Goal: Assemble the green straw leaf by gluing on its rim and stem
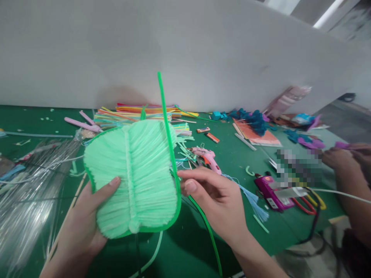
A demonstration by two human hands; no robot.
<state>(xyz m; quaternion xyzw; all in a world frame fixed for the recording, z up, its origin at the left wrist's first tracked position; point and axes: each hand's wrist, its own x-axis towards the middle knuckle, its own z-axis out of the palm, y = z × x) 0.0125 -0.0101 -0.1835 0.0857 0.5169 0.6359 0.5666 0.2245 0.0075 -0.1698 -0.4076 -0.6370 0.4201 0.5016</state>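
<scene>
My left hand (84, 216) grips a mint-green fuzzy leaf (150, 173), its thumb flat on the front and its fingers behind. The leaf is made of pipe cleaners, with a thick ridge down the middle and a thin dark stem below. A darker green pipe cleaner (165, 112) runs along the leaf's bottom and right edge, and its free end sticks up past the top. At the right edge, thumb and forefinger of my right hand (217, 204) are pinched on this pipe cleaner. Another green strand (208, 227) hangs below my right hand.
Bundled pipe cleaners (127, 116) lie along the wall. A pink glue gun (208, 157) rests behind my right hand, and a magenta power strip (271, 193) lies right of it. Clear-wrapped wires (34, 200) cover the left. At far right another person's hand (339, 158) is visible.
</scene>
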